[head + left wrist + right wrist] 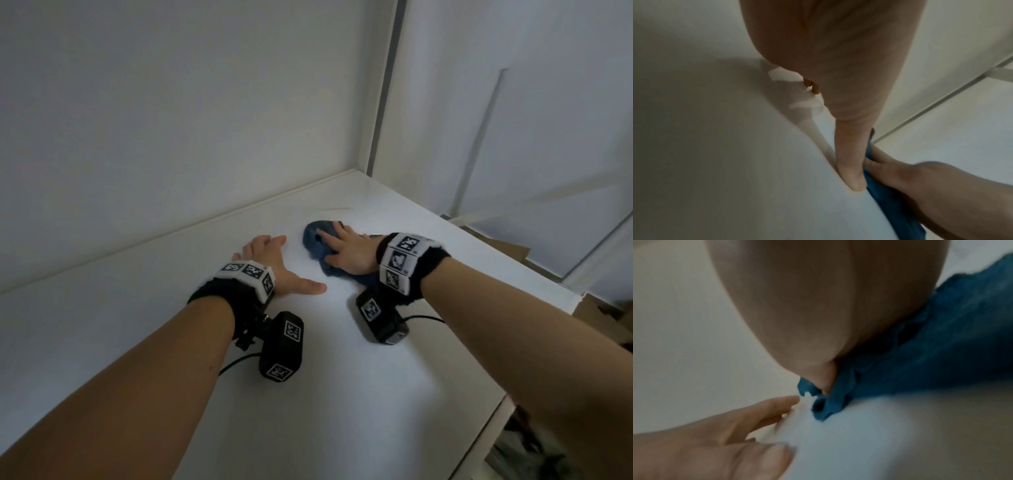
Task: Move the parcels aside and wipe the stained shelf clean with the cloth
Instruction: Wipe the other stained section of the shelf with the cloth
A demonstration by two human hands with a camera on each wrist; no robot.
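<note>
A crumpled blue cloth lies on the white shelf near its back right corner. My right hand presses down on it with fingers spread; the right wrist view shows the palm on the cloth. My left hand rests flat on the bare shelf just left of the cloth, thumb stretched toward it. In the left wrist view the left thumb lies beside the cloth and the right hand. Brown cardboard shows past the shelf's right edge.
White walls close the shelf at the back and on the right. More cardboard sits lower at the right. A thin pale streak marks the shelf behind the cloth. Dark clutter lies below the front right edge.
</note>
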